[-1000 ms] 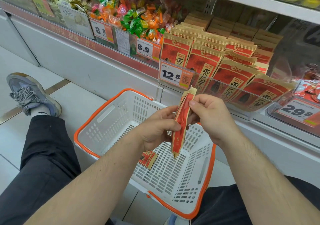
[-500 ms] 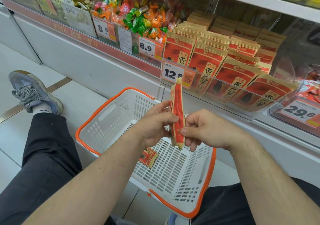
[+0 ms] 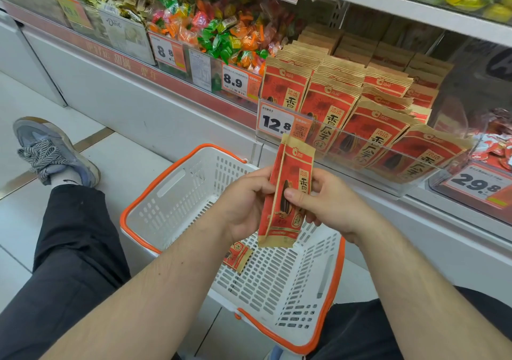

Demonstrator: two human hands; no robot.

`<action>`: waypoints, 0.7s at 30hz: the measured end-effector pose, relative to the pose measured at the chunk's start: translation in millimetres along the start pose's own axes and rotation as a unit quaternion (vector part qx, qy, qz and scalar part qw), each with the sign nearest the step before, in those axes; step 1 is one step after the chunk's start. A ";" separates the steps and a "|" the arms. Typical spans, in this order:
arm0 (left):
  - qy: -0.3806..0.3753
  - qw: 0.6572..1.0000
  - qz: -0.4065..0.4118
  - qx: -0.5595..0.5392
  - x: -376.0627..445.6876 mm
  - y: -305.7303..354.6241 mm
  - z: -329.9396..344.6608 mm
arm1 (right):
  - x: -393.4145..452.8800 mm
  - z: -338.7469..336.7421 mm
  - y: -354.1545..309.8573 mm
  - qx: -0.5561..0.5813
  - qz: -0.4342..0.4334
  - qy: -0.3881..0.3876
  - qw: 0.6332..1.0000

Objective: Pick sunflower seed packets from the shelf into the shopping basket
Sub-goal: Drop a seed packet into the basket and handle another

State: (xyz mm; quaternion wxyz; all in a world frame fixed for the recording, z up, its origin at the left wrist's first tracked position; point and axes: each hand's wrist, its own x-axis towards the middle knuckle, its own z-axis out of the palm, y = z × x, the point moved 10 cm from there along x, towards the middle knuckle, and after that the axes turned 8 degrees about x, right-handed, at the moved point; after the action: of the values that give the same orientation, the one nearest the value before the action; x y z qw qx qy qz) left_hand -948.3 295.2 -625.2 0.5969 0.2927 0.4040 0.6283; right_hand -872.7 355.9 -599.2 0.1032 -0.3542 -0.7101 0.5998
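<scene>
Seed pkt (image 3: pixel 288 193) in both hands, over basket (image 3: pixel 171 193), tile floor (image 3: pixel 116 160)

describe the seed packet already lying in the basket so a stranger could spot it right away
Find the white shopping basket with the orange rim on the floor below the shelf. On its slatted bottom, under the left hand, lies one red-and-tan sunflower seed packet. Unlike the packets held in the hands, it lies flat, untouched.

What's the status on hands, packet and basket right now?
Left hand and right hand both grip one seed packet upright over the basket. One packet in basket. Nothing in the way.
</scene>
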 end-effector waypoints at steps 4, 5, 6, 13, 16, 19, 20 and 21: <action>0.083 0.994 0.010 0.067 -0.4 2.4 -19.0 | 2.9 -22.9 -1.2 -0.005 -0.041 0.119 0.992; 0.099 0.988 0.029 0.117 -1.4 5.2 -24.7 | 2.4 -29.2 -7.5 -0.042 -0.066 0.146 0.986; 0.106 0.980 0.055 0.161 -3.3 9.2 -26.0 | 0.7 -31.4 -13.6 -0.078 -0.087 0.160 0.980; 0.162 0.949 0.153 0.221 -10.4 32.5 -35.7 | -10.7 -20.6 -37.1 -0.145 -0.167 0.162 0.962; 0.161 0.947 0.158 0.228 -11.7 35.6 -33.1 | -12.1 -21.4 -41.1 -0.145 -0.175 0.163 0.960; 0.163 0.942 0.155 0.247 -13.1 38.6 -30.7 | -13.0 -22.2 -40.6 -0.151 -0.174 0.157 0.960; 0.161 0.945 0.145 0.245 -12.9 38.0 -31.0 | -12.1 -23.4 -38.6 -0.151 -0.165 0.158 0.962; 0.157 0.949 0.127 0.241 -11.9 36.1 -31.7 | -10.6 -25.0 -35.6 -0.146 -0.154 0.158 0.964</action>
State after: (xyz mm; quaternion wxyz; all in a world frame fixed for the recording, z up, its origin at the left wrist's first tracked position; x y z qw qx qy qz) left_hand -992.4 279.9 -608.8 0.3527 0.3744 0.5917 0.6207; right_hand -864.2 367.7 -556.9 0.2524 -0.3420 -0.8108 0.4024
